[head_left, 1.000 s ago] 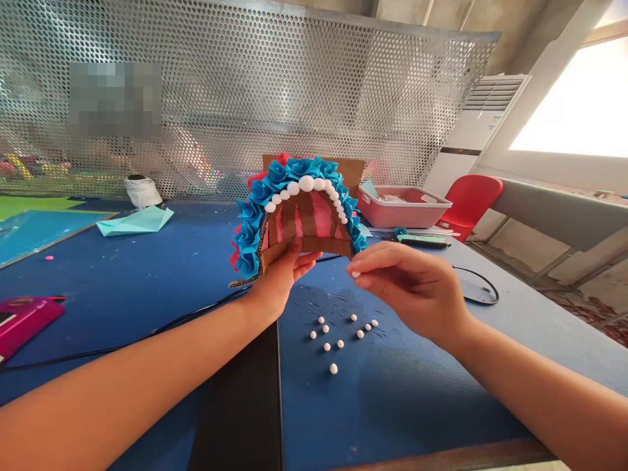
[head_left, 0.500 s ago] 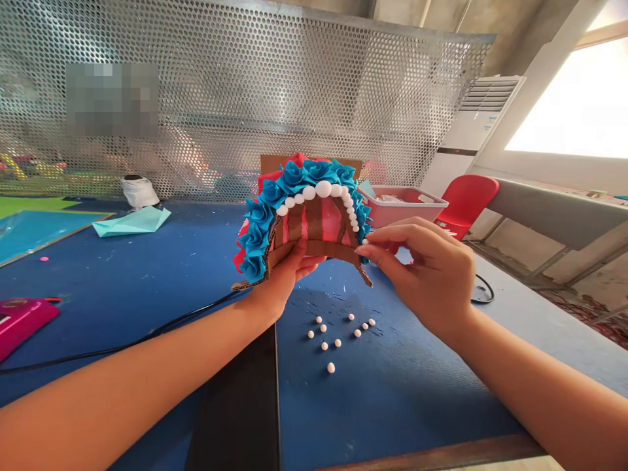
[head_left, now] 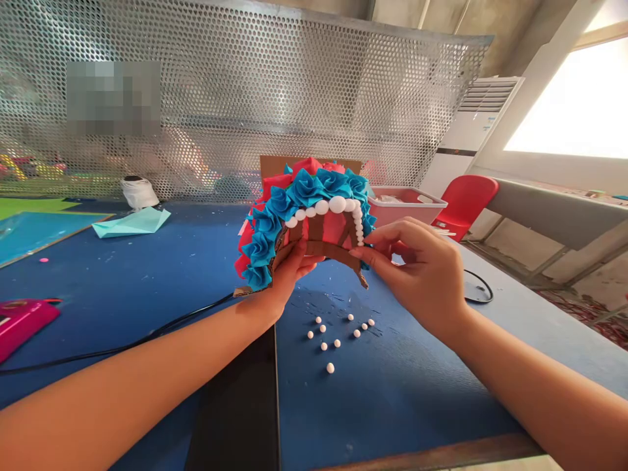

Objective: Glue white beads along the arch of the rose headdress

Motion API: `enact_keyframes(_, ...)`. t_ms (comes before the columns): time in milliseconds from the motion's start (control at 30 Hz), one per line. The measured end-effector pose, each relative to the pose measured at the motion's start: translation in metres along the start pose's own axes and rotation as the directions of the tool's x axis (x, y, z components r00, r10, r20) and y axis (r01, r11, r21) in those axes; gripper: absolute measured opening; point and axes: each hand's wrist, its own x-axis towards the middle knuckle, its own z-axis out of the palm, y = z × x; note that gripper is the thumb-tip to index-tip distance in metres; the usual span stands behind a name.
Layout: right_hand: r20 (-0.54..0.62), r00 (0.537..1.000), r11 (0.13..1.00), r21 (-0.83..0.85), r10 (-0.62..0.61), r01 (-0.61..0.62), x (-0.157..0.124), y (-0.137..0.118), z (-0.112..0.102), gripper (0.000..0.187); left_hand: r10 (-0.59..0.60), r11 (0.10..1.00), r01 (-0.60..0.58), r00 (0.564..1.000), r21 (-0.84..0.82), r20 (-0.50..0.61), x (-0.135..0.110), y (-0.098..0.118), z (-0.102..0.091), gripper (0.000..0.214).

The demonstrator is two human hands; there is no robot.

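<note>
A curved cardboard headdress [head_left: 321, 248] is raised over the table, edged with blue paper flowers [head_left: 307, 188] and red ones behind them. White balls [head_left: 337, 205] line its front arch, largest at the top. My left hand [head_left: 284, 281] grips its lower band from below, thumb in front. At the arch's right lower end, the thumb and fingertips of my right hand [head_left: 422, 265] are pinched together against the edge, just under the lowest white balls. Whatever sits between those fingertips is hidden. Several loose white balls [head_left: 330, 368] lie on the table below.
The blue table [head_left: 402, 392] carries a pink bin [head_left: 407, 208], folded light-blue paper [head_left: 131, 223], a magenta device [head_left: 27, 324] and a black cable [head_left: 171, 325]. Behind stands a perforated metal screen [head_left: 294, 78]. A red chair [head_left: 471, 196] is at right.
The headdress has tilted and turned, its top edge coming forward so more red flowers show. My right hand has moved slightly left, and its pinched fingertips now meet the arch's right end.
</note>
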Motion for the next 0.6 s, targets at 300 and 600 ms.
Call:
enact_keyframes(300,0.045,0.995,0.981,0.167,0.092,-0.098,-0.002,0.007,0.003,0.006,-0.012,1.0,0.012,1.0,0.0,-0.007,0.001,0.0,-0.001,0.023)
enact_keyframes(600,0.002,0.999,0.98,0.194,0.052,-0.052,0.011,0.019,-0.009,0.007,-0.018,1.0,0.019,1.0,-0.013,0.015,0.001,-0.003,-0.005,0.027)
